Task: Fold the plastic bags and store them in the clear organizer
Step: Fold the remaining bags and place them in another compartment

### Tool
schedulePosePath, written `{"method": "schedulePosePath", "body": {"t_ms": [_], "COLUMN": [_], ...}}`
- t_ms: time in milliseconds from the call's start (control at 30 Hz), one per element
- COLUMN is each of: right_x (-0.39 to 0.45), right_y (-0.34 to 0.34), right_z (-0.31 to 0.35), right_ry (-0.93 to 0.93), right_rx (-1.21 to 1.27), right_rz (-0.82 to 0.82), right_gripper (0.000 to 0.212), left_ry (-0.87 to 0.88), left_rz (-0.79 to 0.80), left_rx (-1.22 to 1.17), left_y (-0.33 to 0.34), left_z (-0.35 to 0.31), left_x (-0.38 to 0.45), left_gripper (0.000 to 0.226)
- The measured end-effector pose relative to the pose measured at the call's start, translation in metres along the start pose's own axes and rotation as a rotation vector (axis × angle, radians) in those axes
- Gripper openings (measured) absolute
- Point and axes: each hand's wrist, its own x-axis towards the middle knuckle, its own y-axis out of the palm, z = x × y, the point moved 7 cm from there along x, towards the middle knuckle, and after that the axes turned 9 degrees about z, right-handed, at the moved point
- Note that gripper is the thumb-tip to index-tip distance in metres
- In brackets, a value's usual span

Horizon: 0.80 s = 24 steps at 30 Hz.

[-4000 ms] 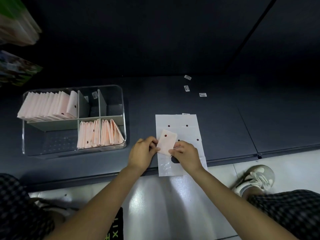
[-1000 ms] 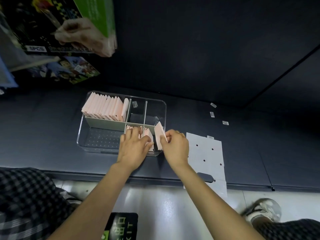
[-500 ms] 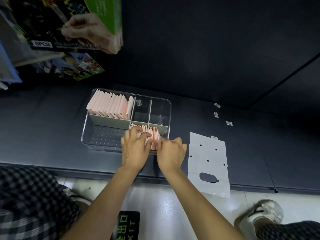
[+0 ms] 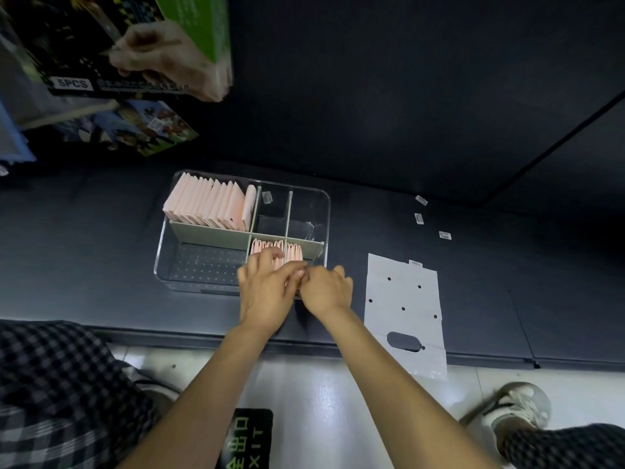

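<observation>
Pink folded bags (image 4: pixel 275 253) in clear organizer (image 4: pixel 326 211), left hand (image 4: pixel 265 289) spread on them, right hand (image 4: pixel 326 291) curled alongside (grip hidden, can't tell), flat bag (image 4: pixel 404 316) nearby

One clear organizer (image 4: pixel 324 211) is sitting on the dark shelf, and everything else is lying around it. Inside it, two groups of folded pink bags are standing: a long row (image 4: pixel 209 206) in its far-left compartment, too tightly packed for an exact count, and a shorter bunch (image 4: pixel 292 252) in its near-right compartment. One flat white bag (image 4: pixel 402 299) is lying to the organizer's right. Three small labels (image 4: pixel 419 218) are lying beyond that bag. Two hands, left (image 4: pixel 267 292) and right (image 4: pixel 326 292), are meeting at the organizer's near-right corner.
</observation>
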Motion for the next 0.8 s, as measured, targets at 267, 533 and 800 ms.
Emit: {"method": "schedulePosePath", "body": {"t_ms": [267,533,800], "right_x": [-0.046,-0.071,-0.087], "right_y": [-0.017,0.024,0.042], "right_z": [-0.037,-0.208,-0.245], "right_ry": [-0.410,-0.283,-0.371], "right_rx": [0.170,0.107,0.014], "right_rz": [-0.378,-0.031,-0.144], "right_gripper": [0.028,0.075,0.059], "left_ry": [-0.009,0.431,0.454], "left_rz": [0.031,-0.032,0.573], "left_rx": [0.084,0.026,0.073], "left_y": [0.002,0.011,0.111], "left_z": [-0.003,-0.074,-0.077], "left_x": [0.001,-0.030,-0.066], "left_gripper": [0.018,0.035,0.051]}}
